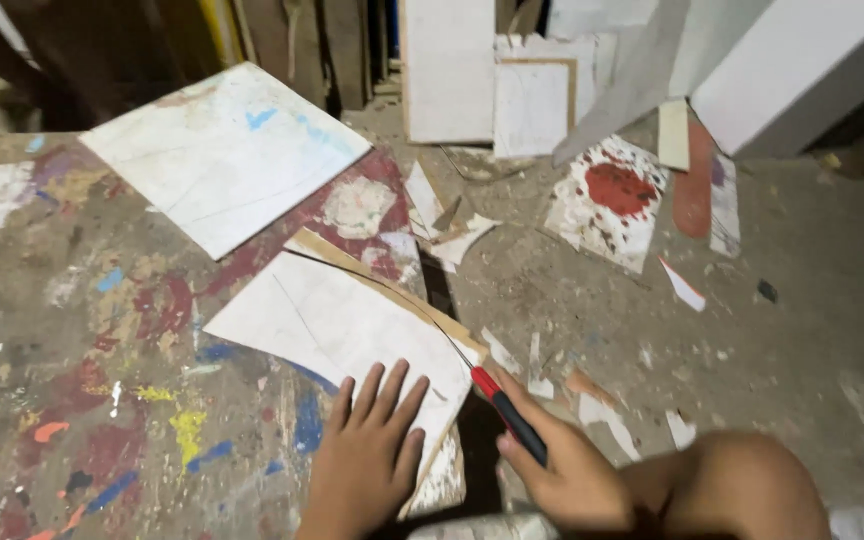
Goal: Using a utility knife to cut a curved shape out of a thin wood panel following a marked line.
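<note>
Left hand (367,455) flat on the near end of a cut sheet (337,325) lying at the right edge of the tabletop (72,330). Right hand (562,470) just right of it, closed round a utility knife (500,405), blade along the sheet's right edge. Larger board (222,150) behind, farther back on the tabletop. Scraps (592,405) on the floor (802,300) to the right; panels (447,65) leaning at the back.
</note>
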